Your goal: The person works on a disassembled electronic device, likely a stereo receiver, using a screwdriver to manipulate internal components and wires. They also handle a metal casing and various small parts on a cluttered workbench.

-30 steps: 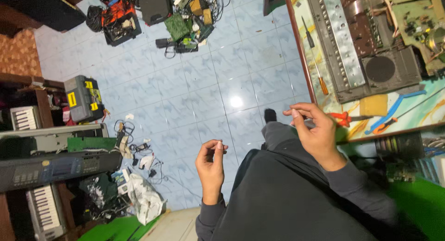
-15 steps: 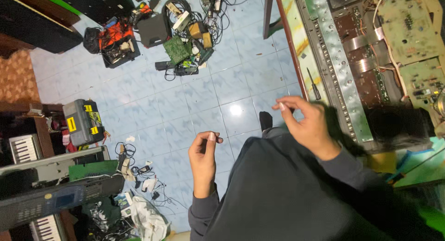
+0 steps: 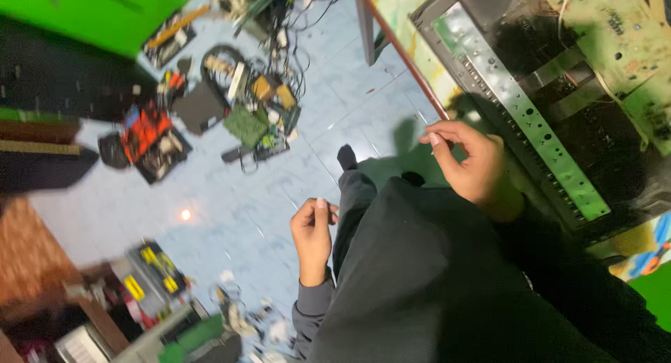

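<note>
Opened amplifier chassis point(image 3: 531, 118) lies on counter point(image 3: 398, 45), perforated metal rail up, insides exposed for access. Right hand point(image 3: 468, 164) just beside its edge, fingertips pinched; held item too small to tell. Left hand point(image 3: 313, 227) loosely curled over lap, above tiled floor point(image 3: 210, 202), contents unclear.

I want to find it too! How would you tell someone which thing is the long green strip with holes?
Look at the table edge on the right, where an opened black machine lies. Along its near side, just past the right hand, runs the green metal strip: long, shiny, dotted with holes, unlike the pale circuit boards behind.
</note>
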